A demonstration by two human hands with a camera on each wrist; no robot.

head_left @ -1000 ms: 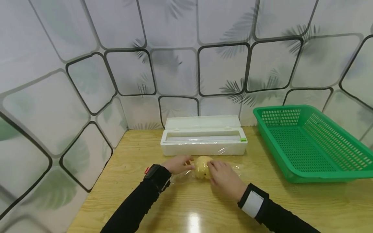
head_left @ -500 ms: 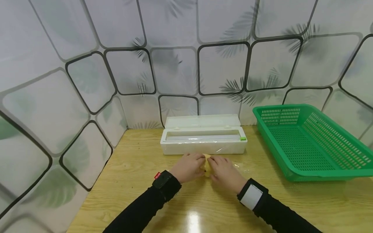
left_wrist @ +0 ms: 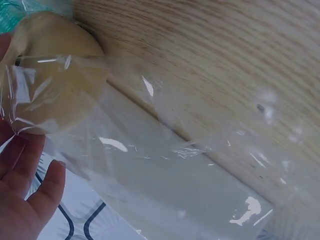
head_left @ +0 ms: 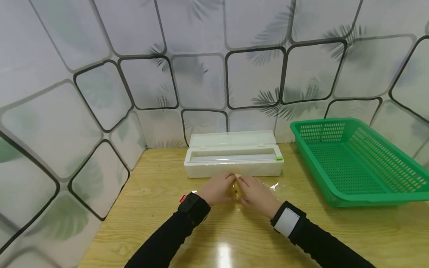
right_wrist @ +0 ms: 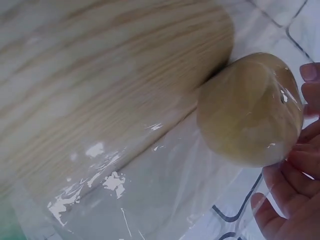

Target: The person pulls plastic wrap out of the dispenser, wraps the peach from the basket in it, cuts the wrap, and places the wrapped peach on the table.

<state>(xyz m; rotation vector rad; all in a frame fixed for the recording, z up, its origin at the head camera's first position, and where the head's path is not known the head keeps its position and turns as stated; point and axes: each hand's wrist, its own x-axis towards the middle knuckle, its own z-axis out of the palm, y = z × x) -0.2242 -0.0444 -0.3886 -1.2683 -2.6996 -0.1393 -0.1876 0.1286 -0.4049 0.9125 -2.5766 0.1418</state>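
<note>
Yellow produce [right_wrist: 250, 112] in film [right_wrist: 114, 182], box [head_left: 231, 171] behind, basket [head_left: 378, 200] right

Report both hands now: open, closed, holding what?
Left hand: closed, holding one side of the round yellow item.
Right hand: closed, holding its other side.

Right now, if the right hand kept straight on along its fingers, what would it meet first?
The yellow round thing under clear film: the right hand's fingers appear to touch it. Beyond it, the left hand looks next in line, though depth is hard to judge.
</note>
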